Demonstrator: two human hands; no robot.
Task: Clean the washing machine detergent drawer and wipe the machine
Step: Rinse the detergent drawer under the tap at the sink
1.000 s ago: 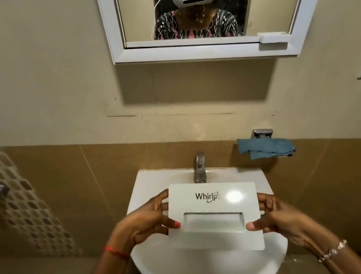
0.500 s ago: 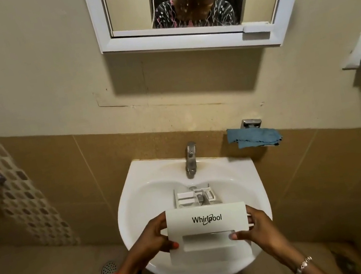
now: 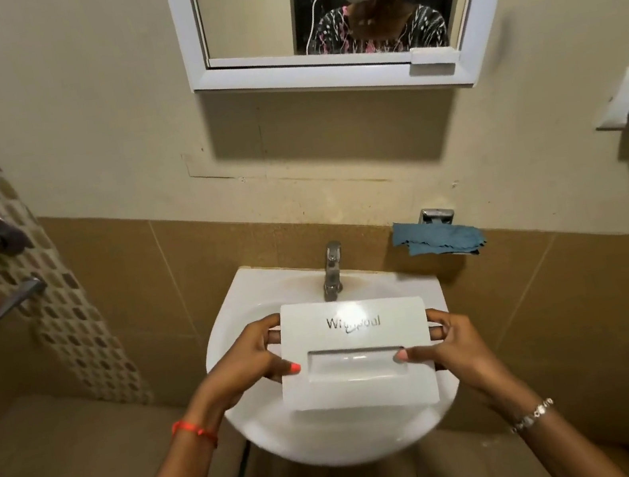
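The left hand (image 3: pixel 242 362) and right hand (image 3: pixel 455 346) clasp the detergent drawer (image 3: pixel 359 360) by its ends, holding it between them over the sink (image 3: pixel 230 316) — rinsing looks due, needing one hand freed for the tap (image 3: pixel 333 268) just beyond.

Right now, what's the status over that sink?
Left hand and right hand grip the detergent drawer by its ends. Drawer held above the sink, front panel up. Tap behind, nothing blocking.

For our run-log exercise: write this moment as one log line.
left hand: grips detergent drawer, left edge | right hand: grips right edge | detergent drawer: held above sink, front panel toward camera
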